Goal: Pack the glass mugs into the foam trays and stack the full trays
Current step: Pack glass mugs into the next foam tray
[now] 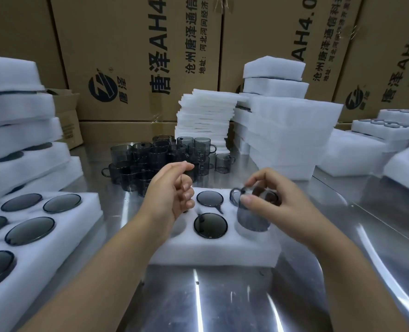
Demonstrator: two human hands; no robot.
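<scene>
Mug sits partly in the tray's near-right pocket, your right hand pinching its top; left hand hovers loosely curled, empty. Press straight down, handle toward its slot.

Printed cardboard cartons behind, small brown box left, shiny steel table

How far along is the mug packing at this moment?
Done: full white foam trays are stacked at far left. In hand: the right hand grips a smoky grey glass mug at the near-right pocket of the central foam tray, where at least two mugs sit; the left hand holds nothing. Left: its near-left pocket looks empty, and a cluster of loose grey mugs waits behind.
</scene>
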